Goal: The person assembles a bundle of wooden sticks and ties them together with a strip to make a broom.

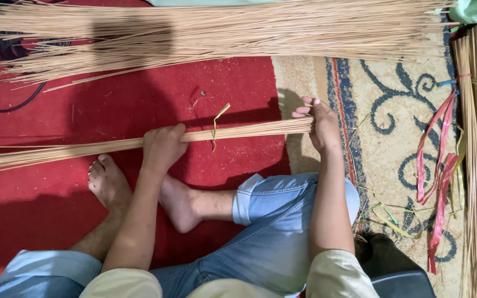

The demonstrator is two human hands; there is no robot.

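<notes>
Head view: my left hand (pixel 163 147) grips the bundle (pixel 84 148); right hand (pixel 320 126) squeezes its end, fingers half-spread. Loosening risks sticks fanning out.

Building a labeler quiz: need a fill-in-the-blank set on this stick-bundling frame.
1. Both hands grip one bundle of thin sticks; the left hand holds its ____.
2. The right hand holds the bundle's ____.
3. The carpet under the left hand is ____.
4. The ribbons at right are ____.

Missing: middle; end; red; red

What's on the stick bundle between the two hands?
Head view: a yellow-green strip hangs on the stick bundle between left hand and right hand.
</notes>
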